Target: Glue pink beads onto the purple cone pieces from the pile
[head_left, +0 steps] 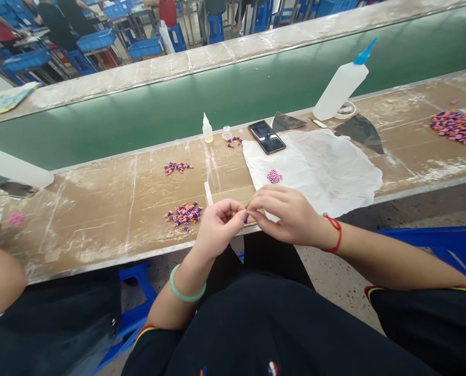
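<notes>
My left hand (pixel 224 225), with a green bangle at its wrist, is closed in a pinch at the table's front edge. A small purple piece (pixel 246 220) shows at its fingertips, mostly hidden. My right hand (pixel 282 211), with a red cord bracelet, meets it there, thumb and forefinger pinched together; what lies between them is too small to make out. Left of my hands is a pile of purple and orange pieces (pixel 183 215), and a smaller group (pixel 177 167) lies behind it. Tiny pink pieces (pixel 274 176) sit on a white cloth (pixel 326 162) beyond my right hand.
A small dropper bottle (pixel 207 130), a phone (pixel 267 137) and a large white bottle (pixel 340 91) stand or lie toward the back. A white strip (pixel 208 194) is near my left hand. Another person's arm (pixel 1 277) is at far left. More pieces (pixel 457 127) lie at right.
</notes>
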{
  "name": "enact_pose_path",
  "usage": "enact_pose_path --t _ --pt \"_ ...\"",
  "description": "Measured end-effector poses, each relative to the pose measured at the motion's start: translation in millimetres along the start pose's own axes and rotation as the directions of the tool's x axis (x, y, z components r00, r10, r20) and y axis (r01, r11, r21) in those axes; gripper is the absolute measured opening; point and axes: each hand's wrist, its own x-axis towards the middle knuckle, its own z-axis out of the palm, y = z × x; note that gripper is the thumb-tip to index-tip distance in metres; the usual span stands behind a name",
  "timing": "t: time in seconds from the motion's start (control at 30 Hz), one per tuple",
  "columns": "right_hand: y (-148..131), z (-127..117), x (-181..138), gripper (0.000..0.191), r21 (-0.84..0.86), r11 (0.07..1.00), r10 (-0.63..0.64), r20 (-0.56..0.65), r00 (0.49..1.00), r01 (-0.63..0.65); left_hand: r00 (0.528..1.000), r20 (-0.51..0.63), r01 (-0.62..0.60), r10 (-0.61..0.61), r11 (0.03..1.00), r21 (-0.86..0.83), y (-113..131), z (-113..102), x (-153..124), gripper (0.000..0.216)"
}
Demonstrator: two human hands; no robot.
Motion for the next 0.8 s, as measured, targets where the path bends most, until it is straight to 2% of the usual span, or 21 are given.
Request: enact_pose_path --t 0.07,0.13,0.23,0.33,0.43,0.53,0.67,0.8 --pt "-4 1 2 0.011 0.204 0.956 0.213 0.003 0.977 -0.209 0.986 -0.06 -0.146 0.157 0.976 0.16 3 -1 -4 0.017" --pt "-8 1 6 0.01 0.332 0.88 0.338 0.065 0.939 -0.34 0.948 -0.06 -0.279 0.312 0.909 0.308 7 -2 -8 0.012" --pt "-14 -2 10 0.01 0.41 0.808 0.403 0.141 0.904 -0.424 0.885 0.0 -0.42 0.465 0.799 0.431 12 -5 -10 0.014" --pt "-17 -4 11 0.011 0.438 0.772 0.424 0.186 0.886 -0.461 0.853 0.057 -0.48 0.519 0.734 0.48 14 -7 -9 0.015" --pt "-18 -5 11 0.012 0.441 0.764 0.418 0.217 0.882 -0.47 0.857 0.114 -0.489 0.503 0.723 0.488 14 -9 -8 0.015" --pt "-18 -4 11 0.012 0.455 0.764 0.396 0.23 0.889 -0.458 0.908 0.141 -0.414 0.393 0.805 0.425 17 -11 -8 0.015" --pt "-19 -5 14 0.012 0.494 0.744 0.373 0.25 0.894 -0.449 0.969 0.13 -0.229 0.209 0.959 0.167 20 -14 -10 0.017" --pt "-14 -5 17 0.011 0.506 0.731 0.355 0.291 0.888 -0.458 0.993 0.024 -0.117 0.118 0.993 -0.022 12 -24 -13 0.018"
